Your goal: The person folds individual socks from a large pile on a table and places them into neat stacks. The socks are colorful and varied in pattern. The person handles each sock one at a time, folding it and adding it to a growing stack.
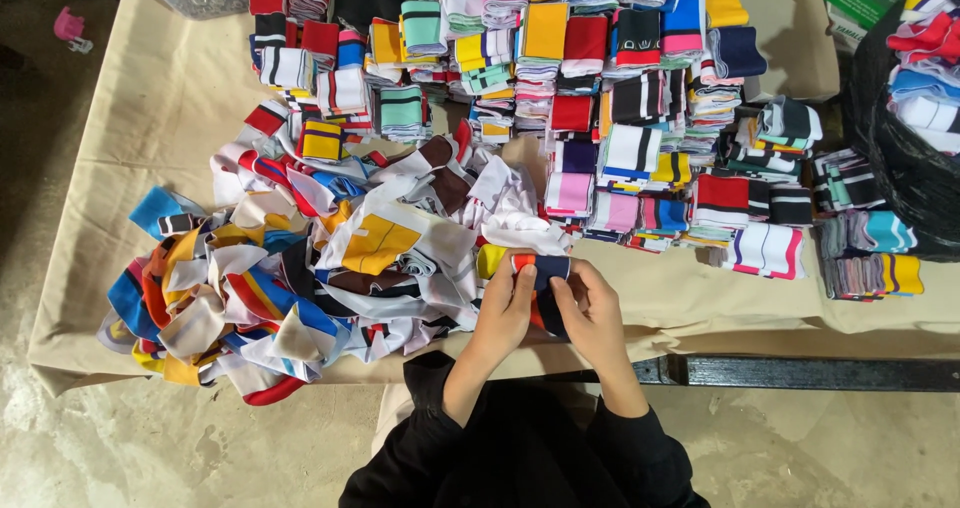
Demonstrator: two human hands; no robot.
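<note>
Your left hand (503, 313) and right hand (590, 313) hold a folded navy-and-orange cloth strip (541, 273) at the tabletop's (700, 303) near edge, fingers clamped on it. Its long axis runs near-to-far. Loose pile (300, 268) crowds left; bare cloth lies right.

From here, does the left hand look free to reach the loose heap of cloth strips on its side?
Probably not yet: the left hand and right hand both grip a navy-and-orange folded piece. The loose heap lies just beside it, unblocked.
</note>
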